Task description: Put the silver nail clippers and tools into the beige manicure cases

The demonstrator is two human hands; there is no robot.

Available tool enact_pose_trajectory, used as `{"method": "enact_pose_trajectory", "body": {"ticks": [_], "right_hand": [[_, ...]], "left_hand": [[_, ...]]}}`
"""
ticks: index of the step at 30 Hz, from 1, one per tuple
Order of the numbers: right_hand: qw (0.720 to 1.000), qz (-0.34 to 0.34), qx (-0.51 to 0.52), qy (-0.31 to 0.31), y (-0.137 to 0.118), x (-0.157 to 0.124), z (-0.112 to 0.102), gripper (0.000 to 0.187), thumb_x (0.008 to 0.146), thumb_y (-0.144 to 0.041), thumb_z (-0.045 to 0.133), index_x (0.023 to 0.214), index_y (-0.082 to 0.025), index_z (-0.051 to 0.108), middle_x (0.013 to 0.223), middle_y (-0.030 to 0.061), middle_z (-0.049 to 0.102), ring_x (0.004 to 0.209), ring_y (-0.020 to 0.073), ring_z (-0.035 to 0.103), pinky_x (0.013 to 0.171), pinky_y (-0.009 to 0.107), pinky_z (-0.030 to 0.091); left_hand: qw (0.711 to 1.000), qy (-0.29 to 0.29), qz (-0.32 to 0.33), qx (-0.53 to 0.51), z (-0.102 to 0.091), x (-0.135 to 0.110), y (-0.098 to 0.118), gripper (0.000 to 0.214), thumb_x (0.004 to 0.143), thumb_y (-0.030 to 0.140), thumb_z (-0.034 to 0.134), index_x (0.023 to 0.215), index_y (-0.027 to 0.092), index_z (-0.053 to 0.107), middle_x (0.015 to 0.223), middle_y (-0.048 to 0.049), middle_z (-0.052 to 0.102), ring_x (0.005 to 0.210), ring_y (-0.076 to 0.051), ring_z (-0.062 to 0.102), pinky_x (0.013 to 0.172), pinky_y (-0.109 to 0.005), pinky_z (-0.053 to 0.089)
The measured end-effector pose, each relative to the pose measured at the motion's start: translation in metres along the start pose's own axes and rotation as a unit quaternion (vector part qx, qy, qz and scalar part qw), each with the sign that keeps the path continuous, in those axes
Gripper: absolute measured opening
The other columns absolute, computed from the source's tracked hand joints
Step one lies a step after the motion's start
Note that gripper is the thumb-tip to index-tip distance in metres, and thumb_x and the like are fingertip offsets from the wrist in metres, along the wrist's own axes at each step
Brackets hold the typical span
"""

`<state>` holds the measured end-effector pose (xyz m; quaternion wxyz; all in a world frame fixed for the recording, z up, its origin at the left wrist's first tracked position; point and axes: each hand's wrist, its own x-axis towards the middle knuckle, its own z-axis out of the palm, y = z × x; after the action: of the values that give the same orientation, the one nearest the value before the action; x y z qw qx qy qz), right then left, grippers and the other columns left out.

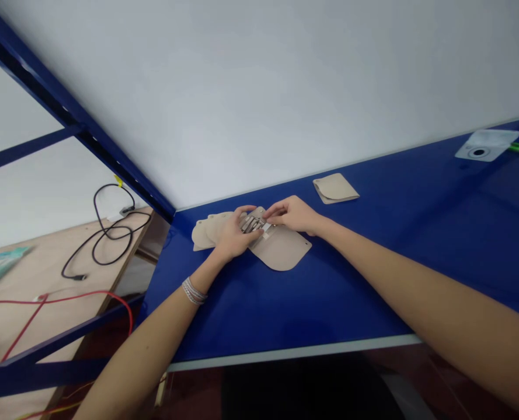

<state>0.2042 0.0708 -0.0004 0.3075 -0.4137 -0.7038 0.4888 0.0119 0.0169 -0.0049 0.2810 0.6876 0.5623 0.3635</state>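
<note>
A beige pouch [281, 249] lies open on the blue table [373, 280], its rounded flap spread toward me. Several small metal tools [253, 224] sit in its pocket. My left hand [234, 233] rests on the pouch with fingers curled over the tools. My right hand [292, 214] pinches at the tools' right end, next to a small white tag [267, 232]. More beige flat pieces [204, 233] stick out to the left under my left hand. A bracelet [193, 291] is on my left wrist.
A second, closed beige pouch [335, 188] lies further back on the table. A white plate with a round hole [486, 145] sits at the far right. A wooden bench [44, 274] to the left carries black [110, 233] and red [66, 300] cables. A blue frame beam [66, 111] runs diagonally.
</note>
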Motion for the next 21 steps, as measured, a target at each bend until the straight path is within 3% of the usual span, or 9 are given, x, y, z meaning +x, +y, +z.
{"method": "enact_pose_trajectory", "body": {"ticks": [21], "right_hand": [[1.000,-0.021,0.013,0.015,0.0098,0.0069,-0.0003,0.016,0.071,-0.019,0.070,0.087,-0.018,0.074,0.081,0.0041,0.074,0.075,0.0152,0.066,0.066,0.023,0.050]], "left_hand": [[1.000,0.003,-0.005,0.006,-0.0001,0.0009,0.0026,0.057,0.068,0.028,0.071,0.121,0.022,0.053,0.094,-0.0030,0.064,0.085,-0.019,0.060,0.079,-0.034,0.048]]}}
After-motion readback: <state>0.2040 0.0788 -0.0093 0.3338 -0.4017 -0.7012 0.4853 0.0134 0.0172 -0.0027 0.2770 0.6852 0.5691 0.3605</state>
